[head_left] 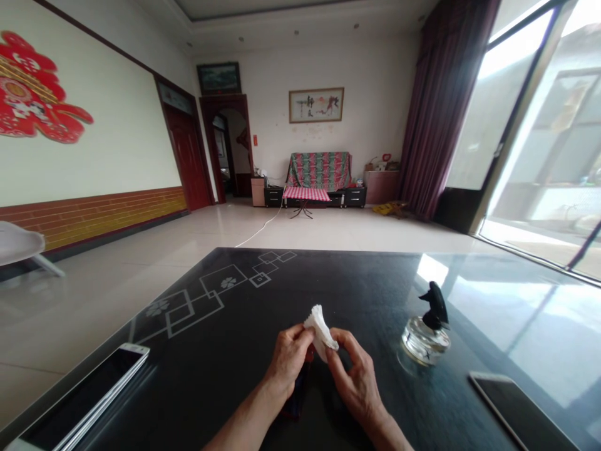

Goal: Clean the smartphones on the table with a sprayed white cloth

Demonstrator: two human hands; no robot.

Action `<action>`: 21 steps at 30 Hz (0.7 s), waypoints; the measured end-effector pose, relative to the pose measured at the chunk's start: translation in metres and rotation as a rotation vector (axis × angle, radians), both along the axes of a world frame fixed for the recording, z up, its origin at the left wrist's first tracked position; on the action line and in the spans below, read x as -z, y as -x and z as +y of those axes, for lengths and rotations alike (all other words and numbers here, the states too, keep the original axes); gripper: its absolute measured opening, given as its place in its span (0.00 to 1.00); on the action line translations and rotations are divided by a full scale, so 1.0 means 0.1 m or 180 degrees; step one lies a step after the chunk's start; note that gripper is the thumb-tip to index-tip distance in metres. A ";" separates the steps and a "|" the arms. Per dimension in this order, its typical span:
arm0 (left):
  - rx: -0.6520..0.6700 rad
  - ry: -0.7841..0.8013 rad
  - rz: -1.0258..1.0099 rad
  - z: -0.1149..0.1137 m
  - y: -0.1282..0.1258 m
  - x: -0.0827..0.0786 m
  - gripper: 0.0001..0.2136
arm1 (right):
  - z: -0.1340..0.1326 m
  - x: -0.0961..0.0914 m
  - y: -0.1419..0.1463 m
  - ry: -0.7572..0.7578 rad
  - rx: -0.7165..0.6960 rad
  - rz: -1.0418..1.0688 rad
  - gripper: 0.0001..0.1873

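A crumpled white tissue [319, 327] is pinched between both hands, raised a little above the black glossy table [263, 313]. My left hand [292, 354] grips its left side with thumb and fingers. On the right edge of the tissue, my right hand [354, 369] closes with thumb and forefinger. Beneath the hands lies a dark, flat object [297, 394] with a reddish edge, partly hidden by my left wrist; its kind is hard to make out. To the right stands a clear spray bottle [425, 341] with a black trigger head.
A stack of phones or tablets [89, 401] lies at the table's left front, and another phone [521, 410] at the right front. Beyond the table's far edge are a small checkered folding table [307, 195], a white chair [21, 244] and a glass door [539, 144].
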State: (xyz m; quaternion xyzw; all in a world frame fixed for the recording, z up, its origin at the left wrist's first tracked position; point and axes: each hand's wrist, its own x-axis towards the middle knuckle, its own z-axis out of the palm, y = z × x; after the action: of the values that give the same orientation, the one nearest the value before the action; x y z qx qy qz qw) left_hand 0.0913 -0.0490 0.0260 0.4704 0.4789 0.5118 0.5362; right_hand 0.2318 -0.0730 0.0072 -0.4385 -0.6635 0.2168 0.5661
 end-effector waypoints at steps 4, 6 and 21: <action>0.0134 0.0088 -0.0394 0.02 0.03 0.00 0.13 | 0.03 0.00 -0.03 0.0555 0.0033 0.0826 0.16; 0.0129 0.0118 -0.0505 0.02 0.04 -0.01 0.13 | 0.05 0.01 -0.05 0.0700 0.0127 0.1201 0.18; -0.0002 0.0252 -0.0593 0.08 0.14 -0.04 0.10 | 0.19 0.11 -0.06 0.0960 0.0121 0.2222 0.19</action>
State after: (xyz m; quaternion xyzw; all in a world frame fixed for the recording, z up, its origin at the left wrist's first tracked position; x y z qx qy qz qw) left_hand 0.0773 -0.0407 0.0296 0.3991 0.4469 0.5341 0.5964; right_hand 0.2377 -0.0543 -0.0043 -0.4289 -0.3830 0.4378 0.6912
